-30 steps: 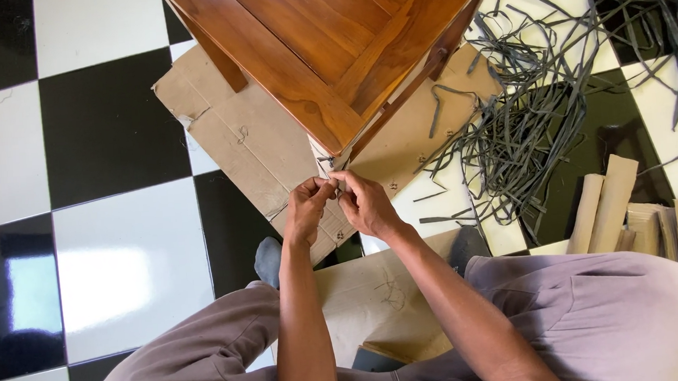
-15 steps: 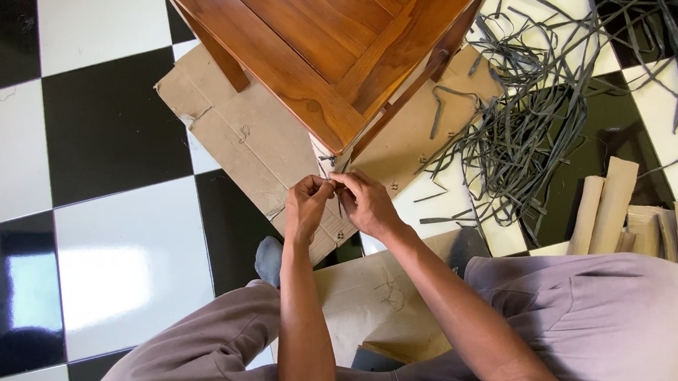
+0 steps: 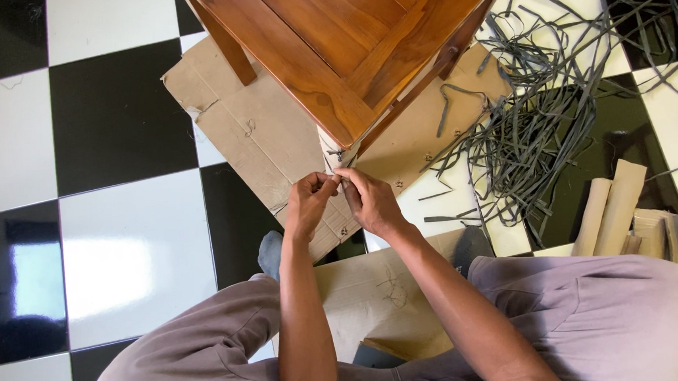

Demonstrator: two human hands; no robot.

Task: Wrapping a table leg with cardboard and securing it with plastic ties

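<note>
Both hands meet just under the near corner of the wooden furniture piece [image 3: 345,47]. The left hand [image 3: 308,204] and right hand [image 3: 372,204] are pinched narrow on a thin dark strap [image 3: 340,166] that runs up to that corner — seemingly knotting or threading it at the leg. The next move likely calls for a steady pull with fingertips kept close. Flattened brown cardboard [image 3: 260,144] lies on the checkered floor [image 3: 129,261] beneath; a tangle of grey straps [image 3: 540,113] spreads toward the right edge, beside tan cardboard rolls [image 3: 618,207].
</note>
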